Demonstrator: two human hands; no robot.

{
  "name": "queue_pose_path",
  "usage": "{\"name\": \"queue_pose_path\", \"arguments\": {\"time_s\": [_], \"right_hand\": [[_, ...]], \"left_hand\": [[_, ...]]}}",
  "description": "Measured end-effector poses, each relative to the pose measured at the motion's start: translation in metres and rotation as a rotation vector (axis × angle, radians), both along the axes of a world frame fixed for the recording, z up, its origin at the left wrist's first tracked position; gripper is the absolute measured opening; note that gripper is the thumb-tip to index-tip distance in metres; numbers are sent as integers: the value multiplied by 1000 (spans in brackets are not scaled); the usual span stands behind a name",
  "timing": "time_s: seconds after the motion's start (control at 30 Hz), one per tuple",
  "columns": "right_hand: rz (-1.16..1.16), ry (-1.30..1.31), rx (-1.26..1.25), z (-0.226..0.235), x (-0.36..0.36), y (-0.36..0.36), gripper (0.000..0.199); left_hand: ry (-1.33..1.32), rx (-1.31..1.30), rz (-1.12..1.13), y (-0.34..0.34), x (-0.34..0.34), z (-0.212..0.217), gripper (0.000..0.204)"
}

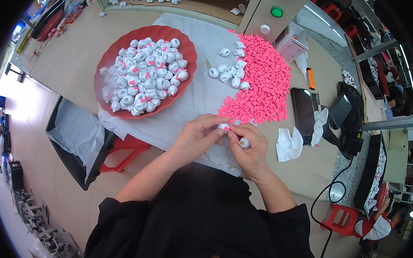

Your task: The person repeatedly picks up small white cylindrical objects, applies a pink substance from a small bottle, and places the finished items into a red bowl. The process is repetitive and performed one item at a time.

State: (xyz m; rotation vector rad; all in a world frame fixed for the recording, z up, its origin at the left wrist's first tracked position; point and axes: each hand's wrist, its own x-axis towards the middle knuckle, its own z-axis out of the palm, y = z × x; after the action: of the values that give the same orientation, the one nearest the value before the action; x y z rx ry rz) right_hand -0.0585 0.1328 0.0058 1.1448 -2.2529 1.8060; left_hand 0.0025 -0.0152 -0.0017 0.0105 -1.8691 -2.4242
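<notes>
Near the front edge of the table, my left hand (197, 137) is closed, its thumb and fingers pinching a small white rounded piece with a pink part on it (223, 126). My right hand (251, 149) meets it there, fingertips against the pink part. Tucked in the right hand's curled fingers is a white rounded thing (244, 143); its kind I cannot make out. Just beyond both hands spreads a heap of small pink pieces (264, 80). Several loose white pieces (225, 76) lie along the heap's left side. A red scalloped bowl (100, 82) holds many white pieces, some bearing pink parts.
White paper (205, 39) covers part of the table. To the right lie a dark phone (302, 113), crumpled white tissue (289, 144), an orange item (310, 78) and a black bag (353, 119). A paper-lined black tray (76, 130) and red stool (125, 152) stand lower left.
</notes>
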Motion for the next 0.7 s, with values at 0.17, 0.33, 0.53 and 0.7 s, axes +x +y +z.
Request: {"name": "queue_pose_path", "arguments": {"time_s": [0.17,0.33,0.53,0.7], "right_hand": [[-69,-533,-129,20,-3,6,25],[4,-751,-393,8,-12,16,25],[-7,-834,-409,24,-7,16,26],[54,-979,-517,24,-18,28,29]], "left_hand": [[90,-274,413,-21,9,8,29],[287,-1416,1000,-65,1,63,30],[271,-1377,538,-23,-60,16,41],[-27,-1594,405,-23,-95,14,40]]}}
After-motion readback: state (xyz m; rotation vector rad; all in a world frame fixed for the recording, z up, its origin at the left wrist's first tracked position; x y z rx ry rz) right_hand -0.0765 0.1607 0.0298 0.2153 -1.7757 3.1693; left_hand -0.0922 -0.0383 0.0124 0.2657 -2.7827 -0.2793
